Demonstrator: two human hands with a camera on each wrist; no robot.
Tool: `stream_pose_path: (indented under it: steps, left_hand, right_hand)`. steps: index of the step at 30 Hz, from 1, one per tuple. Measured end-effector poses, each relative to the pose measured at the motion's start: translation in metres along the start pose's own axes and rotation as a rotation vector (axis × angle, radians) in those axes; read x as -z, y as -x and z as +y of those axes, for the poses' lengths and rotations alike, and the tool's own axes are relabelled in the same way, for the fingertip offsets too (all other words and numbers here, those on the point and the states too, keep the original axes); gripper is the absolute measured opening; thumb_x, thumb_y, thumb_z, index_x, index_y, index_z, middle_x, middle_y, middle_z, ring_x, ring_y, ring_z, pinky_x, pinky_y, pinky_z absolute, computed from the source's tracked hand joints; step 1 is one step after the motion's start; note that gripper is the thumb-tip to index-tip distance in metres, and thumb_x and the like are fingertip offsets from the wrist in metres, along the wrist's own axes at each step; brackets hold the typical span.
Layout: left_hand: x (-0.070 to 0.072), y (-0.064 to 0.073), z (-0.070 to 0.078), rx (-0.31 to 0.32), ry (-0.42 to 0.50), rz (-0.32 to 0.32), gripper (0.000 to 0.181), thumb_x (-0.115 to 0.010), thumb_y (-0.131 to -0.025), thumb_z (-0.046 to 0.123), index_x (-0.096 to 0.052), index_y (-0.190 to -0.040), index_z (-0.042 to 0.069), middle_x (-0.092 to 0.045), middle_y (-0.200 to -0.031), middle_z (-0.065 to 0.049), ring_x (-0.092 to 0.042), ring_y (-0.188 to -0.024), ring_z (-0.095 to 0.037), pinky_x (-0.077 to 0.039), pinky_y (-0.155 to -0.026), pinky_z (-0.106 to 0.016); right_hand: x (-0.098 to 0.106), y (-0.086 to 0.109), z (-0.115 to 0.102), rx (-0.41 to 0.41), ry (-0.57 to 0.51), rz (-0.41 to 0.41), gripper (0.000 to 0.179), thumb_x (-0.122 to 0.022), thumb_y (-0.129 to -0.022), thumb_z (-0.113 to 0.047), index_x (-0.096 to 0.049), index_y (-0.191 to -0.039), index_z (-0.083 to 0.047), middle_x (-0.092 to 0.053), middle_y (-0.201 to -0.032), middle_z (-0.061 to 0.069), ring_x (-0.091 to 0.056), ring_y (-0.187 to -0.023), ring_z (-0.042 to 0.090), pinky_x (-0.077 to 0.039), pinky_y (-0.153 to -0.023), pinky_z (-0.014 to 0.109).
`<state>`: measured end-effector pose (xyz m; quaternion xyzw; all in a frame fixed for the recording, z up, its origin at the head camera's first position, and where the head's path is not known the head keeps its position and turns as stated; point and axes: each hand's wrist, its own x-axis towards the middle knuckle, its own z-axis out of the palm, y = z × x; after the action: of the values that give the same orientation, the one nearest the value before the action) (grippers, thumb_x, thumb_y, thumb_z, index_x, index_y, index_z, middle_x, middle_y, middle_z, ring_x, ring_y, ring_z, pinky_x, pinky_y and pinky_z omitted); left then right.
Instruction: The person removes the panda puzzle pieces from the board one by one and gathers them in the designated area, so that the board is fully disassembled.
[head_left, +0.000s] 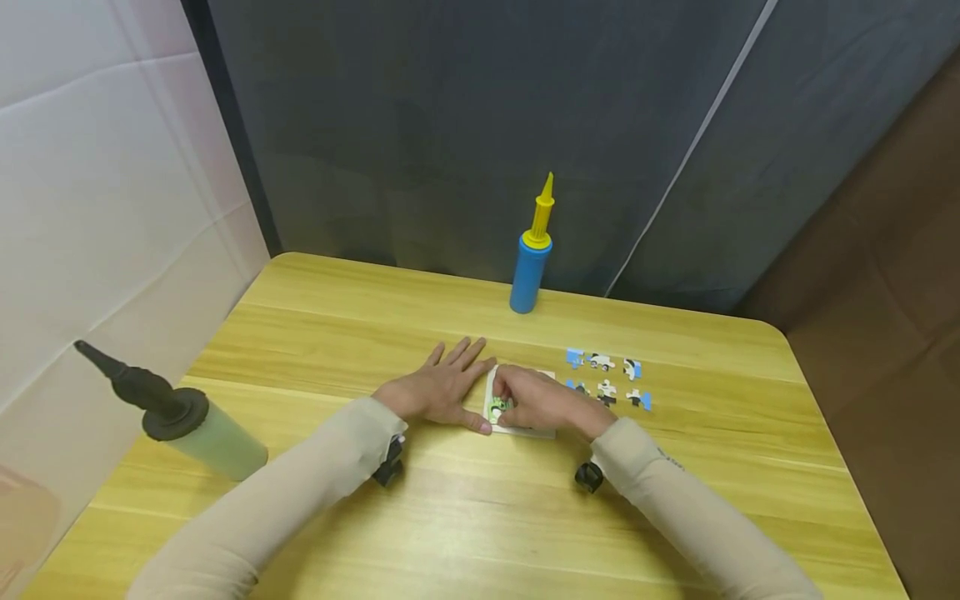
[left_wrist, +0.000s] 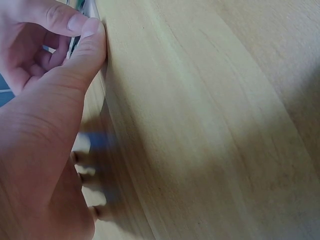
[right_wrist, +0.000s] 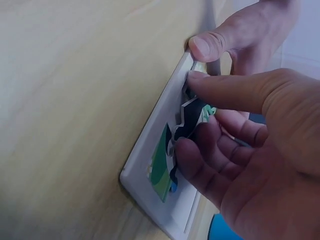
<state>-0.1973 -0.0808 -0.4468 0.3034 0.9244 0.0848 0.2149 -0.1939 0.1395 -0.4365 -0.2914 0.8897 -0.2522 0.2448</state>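
Observation:
In the head view, my left hand (head_left: 442, 392) lies flat on the table with its fingers spread. Its thumb rests at the near left corner of a white puzzle tray (right_wrist: 145, 137). My right hand (head_left: 543, 400) bends over the tray and largely covers it from above. Between its thumb and fingers it grips a black, white and green jigsaw piece (right_wrist: 192, 118), which stands tilted over the tray in the right wrist view. A green and black piece (right_wrist: 161, 172) lies in the tray by the fingertips. The left wrist view shows both thumbs close together at the tray's edge.
Several loose jigsaw pieces (head_left: 600, 362) lie in two rows right of the tray. A blue and yellow hand pump (head_left: 529, 267) stands at the table's back. On the left stands a pale green pump (head_left: 217, 437) with a black top. Dark cloth (head_left: 420, 142) hangs behind the table.

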Motion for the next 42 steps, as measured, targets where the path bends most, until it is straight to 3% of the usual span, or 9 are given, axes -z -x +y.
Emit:
stream_pose_path:
  steps: [6, 13, 24, 29, 36, 42]
  left_hand:
    - [0.001, -0.001, 0.001, 0.003, -0.008, -0.002, 0.113, -0.063, -0.092, 0.077, -0.011, -0.174, 0.017, 0.011, -0.182, -0.012, 0.008, -0.170, -0.036, 0.000, -0.136, -0.064]
    - [0.001, -0.001, 0.002, -0.001, -0.013, 0.002, 0.113, -0.063, -0.092, 0.077, -0.012, -0.173, 0.017, 0.010, -0.182, -0.013, 0.007, -0.170, -0.036, -0.002, -0.136, -0.065]
    - [-0.001, -0.002, 0.001, -0.001, -0.018, 0.006, 0.114, -0.064, -0.092, 0.078, -0.012, -0.173, 0.017, 0.010, -0.182, -0.012, 0.008, -0.170, -0.035, -0.002, -0.136, -0.064]
    - [-0.001, 0.000, 0.001, -0.005, -0.011, 0.010, 0.114, -0.064, -0.091, 0.077, -0.013, -0.173, 0.017, 0.010, -0.182, -0.011, 0.008, -0.170, -0.035, -0.003, -0.136, -0.065]
    - [-0.001, 0.000, 0.000, -0.013, 0.002, 0.006, 0.113, -0.063, -0.092, 0.077, -0.012, -0.173, 0.018, 0.012, -0.182, -0.011, 0.009, -0.170, -0.035, -0.001, -0.135, -0.066]
    - [-0.002, -0.001, 0.000, -0.013, -0.010, 0.012, 0.114, -0.064, -0.092, 0.078, -0.013, -0.174, 0.018, 0.011, -0.182, -0.011, 0.008, -0.170, -0.035, -0.003, -0.135, -0.067]
  right_hand:
    - [0.000, 0.001, 0.003, 0.022, -0.016, 0.003, 0.030, -0.080, -0.095, -0.011, -0.058, -0.117, -0.012, -0.064, -0.104, 0.003, -0.057, -0.085, 0.015, -0.051, -0.076, 0.031]
    - [0.001, 0.003, 0.008, 0.096, -0.002, -0.006, 0.035, -0.078, -0.096, -0.013, -0.065, -0.128, -0.011, -0.069, -0.115, 0.006, -0.061, -0.093, 0.014, -0.055, -0.086, 0.034]
    - [0.005, 0.004, 0.009, 0.081, -0.044, -0.002, 0.015, -0.069, -0.097, -0.012, -0.066, -0.111, -0.014, -0.067, -0.100, 0.002, -0.058, -0.081, 0.014, -0.050, -0.073, 0.030]
    - [0.009, 0.004, 0.010, 0.110, -0.068, -0.014, 0.010, -0.065, -0.096, -0.009, -0.066, -0.105, -0.013, -0.065, -0.093, 0.003, -0.056, -0.074, 0.012, -0.049, -0.066, 0.027]
    - [0.013, 0.004, 0.011, 0.138, -0.084, -0.013, 0.009, -0.072, -0.092, -0.007, -0.071, -0.096, -0.016, -0.060, -0.100, 0.008, -0.056, -0.082, 0.016, -0.049, -0.071, 0.027]
    - [0.013, 0.003, 0.013, 0.126, -0.171, -0.039, 0.008, -0.073, -0.092, -0.008, -0.074, -0.096, -0.014, -0.060, -0.103, 0.009, -0.058, -0.080, 0.016, -0.051, -0.070, 0.027]
